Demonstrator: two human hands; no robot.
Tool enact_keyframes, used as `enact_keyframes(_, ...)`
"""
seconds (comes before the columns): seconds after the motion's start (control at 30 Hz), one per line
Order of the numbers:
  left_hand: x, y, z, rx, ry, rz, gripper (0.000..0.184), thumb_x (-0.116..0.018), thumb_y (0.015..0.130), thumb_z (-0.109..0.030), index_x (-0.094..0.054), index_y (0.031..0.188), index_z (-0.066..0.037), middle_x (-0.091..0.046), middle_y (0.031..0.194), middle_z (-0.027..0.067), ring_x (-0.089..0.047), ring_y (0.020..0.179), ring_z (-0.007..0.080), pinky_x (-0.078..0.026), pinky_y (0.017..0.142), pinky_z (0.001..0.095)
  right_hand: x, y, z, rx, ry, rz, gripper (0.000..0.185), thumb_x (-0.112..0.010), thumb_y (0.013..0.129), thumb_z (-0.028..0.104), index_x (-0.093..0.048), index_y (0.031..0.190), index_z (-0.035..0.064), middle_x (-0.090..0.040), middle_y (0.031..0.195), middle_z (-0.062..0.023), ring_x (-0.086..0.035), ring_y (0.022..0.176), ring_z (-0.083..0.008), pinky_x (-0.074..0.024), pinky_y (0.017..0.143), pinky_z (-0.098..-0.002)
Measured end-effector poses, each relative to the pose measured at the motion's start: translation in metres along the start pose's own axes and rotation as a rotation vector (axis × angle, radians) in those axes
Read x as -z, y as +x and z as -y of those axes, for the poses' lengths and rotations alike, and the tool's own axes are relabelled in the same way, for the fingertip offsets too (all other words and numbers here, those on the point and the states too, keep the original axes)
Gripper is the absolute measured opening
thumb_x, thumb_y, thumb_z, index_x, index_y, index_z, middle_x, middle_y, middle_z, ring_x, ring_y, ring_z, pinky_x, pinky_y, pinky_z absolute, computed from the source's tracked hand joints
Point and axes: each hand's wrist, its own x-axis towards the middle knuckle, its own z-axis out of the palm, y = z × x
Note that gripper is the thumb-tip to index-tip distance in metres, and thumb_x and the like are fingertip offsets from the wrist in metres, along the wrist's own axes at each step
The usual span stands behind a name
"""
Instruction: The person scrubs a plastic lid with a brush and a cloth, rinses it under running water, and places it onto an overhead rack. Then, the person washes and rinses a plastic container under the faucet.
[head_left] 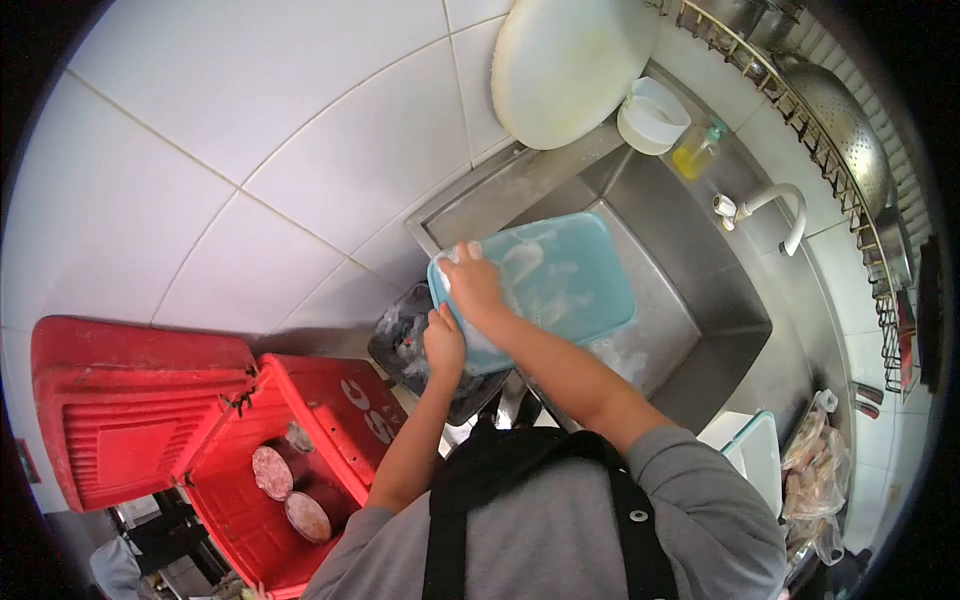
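Observation:
A light-blue plastic tub [585, 270], streaked with white suds, lies tilted over the near left side of the steel sink. My left hand [443, 345] grips its left edge, the fingers closed around the rim. Just above it, my right hand [473, 284] presses curled fingers against the tub's upper left corner. White foam shows around those fingers, and whatever lies under them is hidden.
Left of me, a red cooler box [325, 425] stands with its lid open and tubs of pinkish food inside. A black bin [400, 335] sits below the tub. Around the sink [690, 300] are a faucet [765, 208], soap bottle [697, 152], white bowl [652, 118] and bagged food [815, 470].

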Motion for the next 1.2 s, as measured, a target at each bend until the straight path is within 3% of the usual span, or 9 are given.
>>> enact_keyframes(0.13,0.001,0.001,-0.004,0.010,-0.072,-0.011,0.048,-0.037,0.103,-0.037,-0.056,0.091,0.006,-0.061,0.078,0.0333,-0.060,0.078,0.0515,-0.044,0.067,0.0560,-0.003,0.007,-0.022,0.035,0.000,-0.032,0.023,-0.060,0.080,0.015,-0.071,0.100,0.0174,-0.057,0.113,-0.0165,-0.062,0.095,-0.0334,-0.0552,0.069,-0.0435)
enact_keyframes(0.23,0.002,0.006,-0.005,-0.036,-0.106,-0.010,0.048,-0.037,0.103,-0.036,-0.056,0.091,0.006,-0.061,0.078,0.0332,-0.060,0.078,0.0515,-0.045,0.067,0.0560,0.000,0.007,-0.045,-0.075,-0.033,-0.110,0.022,-0.061,0.080,0.015,-0.072,0.097,0.0187,-0.057,0.112,-0.0173,-0.062,0.094,-0.0347,-0.0550,0.071,-0.0442)
enact_keyframes(0.33,0.001,0.014,-0.001,-0.098,-0.088,0.036,0.046,-0.037,0.103,-0.036,-0.054,0.090,0.005,-0.061,0.076,0.0332,-0.060,0.074,0.0525,-0.045,0.065,0.0581,-0.005,0.013,-0.041,-0.168,-0.040,-0.075,0.026,-0.061,0.078,0.008,-0.072,0.099,0.0189,-0.056,0.098,-0.0164,-0.061,0.091,-0.0347,-0.0530,0.066,-0.0460)
enact_keyframes(0.63,-0.006,0.021,0.001,-0.062,-0.032,0.081,0.045,-0.037,0.102,-0.036,-0.052,0.090,0.005,-0.062,0.078,0.0333,-0.060,0.075,0.0521,-0.045,0.066,0.0591,0.014,-0.024,-0.009,0.115,0.208,0.048,0.024,-0.063,0.076,0.011,-0.072,0.098,0.0164,-0.056,0.099,-0.0160,-0.058,0.095,-0.0364,-0.0514,0.068,-0.0457)
enact_keyframes(0.83,-0.007,0.019,0.000,-0.098,-0.068,0.049,0.045,-0.037,0.102,-0.035,-0.052,0.089,0.005,-0.061,0.076,0.0330,-0.060,0.073,0.0523,-0.045,0.064,0.0587,0.000,0.016,-0.016,0.129,0.020,-0.046,0.023,-0.064,0.075,0.011,-0.072,0.097,0.0158,-0.054,0.100,-0.0156,-0.058,0.094,-0.0363,-0.0511,0.068,-0.0460)
enact_keyframes(0.93,-0.006,0.024,0.003,-0.105,-0.069,0.045,0.045,-0.037,0.103,-0.035,-0.052,0.088,0.005,-0.061,0.075,0.0329,-0.059,0.072,0.0528,-0.044,0.063,0.0587,0.008,0.030,-0.021,-0.014,0.075,0.013,0.022,-0.063,0.076,0.011,-0.071,0.096,0.0154,-0.054,0.100,-0.0155,-0.058,0.093,-0.0365,-0.0511,0.070,-0.0467)
enact_keyframes(1.03,-0.007,0.028,0.001,-0.114,-0.039,0.061,0.045,-0.037,0.103,-0.035,-0.052,0.089,0.005,-0.061,0.076,0.0332,-0.058,0.072,0.0533,-0.044,0.063,0.0589,0.013,0.013,-0.009,-0.005,0.028,0.098,0.022,-0.062,0.076,0.009,-0.071,0.096,0.0157,-0.055,0.101,-0.0156,-0.059,0.093,-0.0364,-0.0517,0.071,-0.0468)
enact_keyframes(1.2,-0.011,0.024,-0.001,-0.080,-0.037,0.082,0.047,-0.034,0.103,-0.035,-0.053,0.090,0.005,-0.062,0.078,0.0342,-0.060,0.076,0.0528,-0.046,0.067,0.0585,0.012,-0.014,-0.010,0.112,0.146,0.006,0.020,-0.062,0.078,0.012,-0.072,0.094,0.0177,-0.056,0.103,-0.0150,-0.060,0.092,-0.0355,-0.0519,0.070,-0.0472)
